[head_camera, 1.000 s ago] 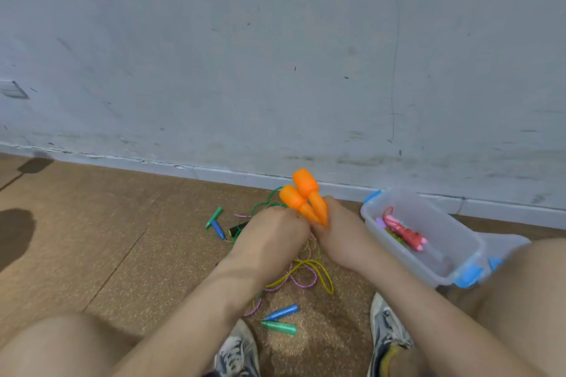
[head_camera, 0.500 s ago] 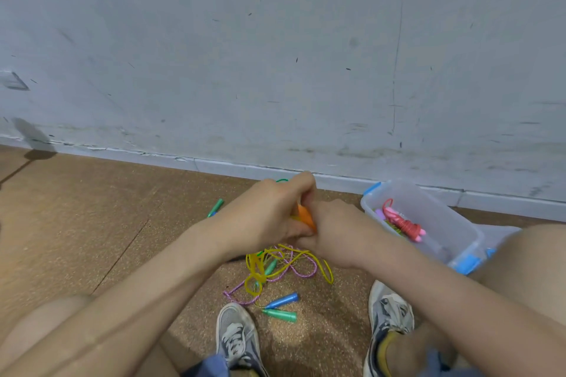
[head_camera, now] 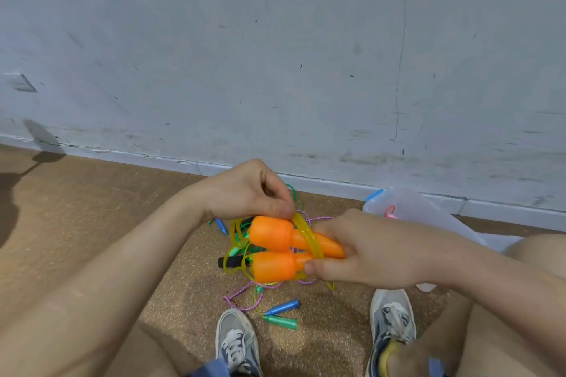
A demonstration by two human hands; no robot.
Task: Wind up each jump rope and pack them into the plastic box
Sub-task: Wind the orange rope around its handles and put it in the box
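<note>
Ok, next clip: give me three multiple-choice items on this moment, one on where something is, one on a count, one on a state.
1. Where is the plastic box?
A. On a shelf. B. On the floor by the wall, on the person's right. C. In the person's lap.
2. How many orange handles does the right hand hold?
A. One. B. Two. C. Three.
3. How does the yellow cord lie at the handles?
A. Packed in the box. B. Hung on the wall. C. Looped round both handles.

Key: 1 B, the box sits at the foot of the wall on the right. 2 B, two handles lie side by side in that hand. 3 C, loops cross both handles, and the left hand pinches the cord.
</note>
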